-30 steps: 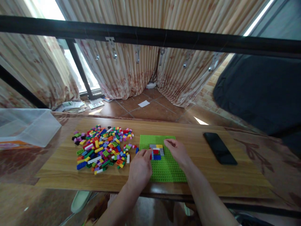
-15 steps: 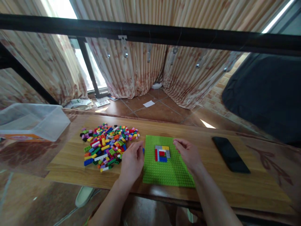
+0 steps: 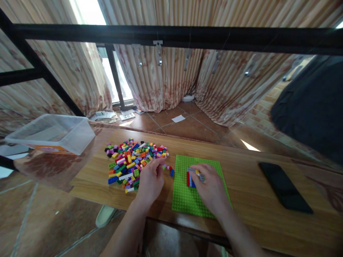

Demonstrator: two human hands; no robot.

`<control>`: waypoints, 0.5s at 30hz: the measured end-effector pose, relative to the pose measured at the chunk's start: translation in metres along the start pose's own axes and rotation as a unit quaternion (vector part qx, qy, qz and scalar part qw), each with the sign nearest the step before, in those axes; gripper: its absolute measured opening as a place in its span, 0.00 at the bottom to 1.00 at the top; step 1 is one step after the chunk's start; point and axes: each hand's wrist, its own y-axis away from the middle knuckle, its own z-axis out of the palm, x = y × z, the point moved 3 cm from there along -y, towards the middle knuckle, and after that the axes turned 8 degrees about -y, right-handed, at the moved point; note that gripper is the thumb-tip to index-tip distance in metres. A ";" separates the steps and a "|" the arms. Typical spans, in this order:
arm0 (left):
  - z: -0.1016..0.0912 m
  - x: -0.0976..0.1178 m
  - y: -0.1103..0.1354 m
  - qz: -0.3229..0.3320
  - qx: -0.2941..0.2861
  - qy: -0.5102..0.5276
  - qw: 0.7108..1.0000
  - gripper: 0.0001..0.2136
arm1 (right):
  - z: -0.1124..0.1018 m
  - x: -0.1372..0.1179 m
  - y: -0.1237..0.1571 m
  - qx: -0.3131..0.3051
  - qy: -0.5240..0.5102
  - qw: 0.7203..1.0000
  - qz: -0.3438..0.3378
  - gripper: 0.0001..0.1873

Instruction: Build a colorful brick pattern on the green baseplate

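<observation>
Landmark: green baseplate [image 3: 184, 203], lying flat, studs up, on a wood-grain surface [image 3: 249, 217]. Small brick build [image 3: 188, 179] on the baseplate, a little beyond its middle; red at the left edge, light blue and blue beside it, grey and yellow showing between the fingers.

Right hand [image 3: 210, 185] over the baseplate, palm down, covering much of the build. Thumb and fingers bent, tips at the bricks; cannot tell whether they pinch one or merely touch.

Left hand [image 3: 150, 180] left of the baseplate, clear of it. Fingers curled, thumb close to the forefinger; any brick between them is hidden, so cannot tell if it holds one.

Loose brick pile [image 3: 131, 165], many colours, left of the baseplate, the left hand at its near right edge. One blue brick [image 3: 172, 173] just beside the baseplate's left edge, apart from the main heap.

Black phone [image 3: 284, 187] to the right of the baseplate, lying flat, well apart. Clear plastic box [image 3: 80, 137] with orange label, far left of the baseplate, past the pile. White paper [image 3: 178, 118] on the tiled floor [image 3: 199, 130] beyond the baseplate; striped curtains [image 3: 166, 82] behind that.
</observation>
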 end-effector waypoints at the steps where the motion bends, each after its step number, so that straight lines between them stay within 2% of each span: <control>1: 0.001 0.001 0.000 0.000 0.003 0.004 1.000 0.14 | 0.009 -0.009 0.003 -0.020 0.022 0.999 -0.028 0.10; 3: 0.003 0.001 -0.001 -0.004 0.007 0.011 1.000 0.13 | 0.024 -0.021 0.008 -0.049 0.055 0.995 -0.063 0.10; 5: 0.004 0.000 -0.001 -0.010 0.008 0.019 1.000 0.12 | 0.036 -0.028 0.009 -0.063 0.075 0.993 -0.070 0.11; 15: 0.004 0.002 0.000 -0.020 -0.006 0.053 0.998 0.10 | 0.066 -0.025 0.001 -0.092 0.090 0.990 -0.054 0.14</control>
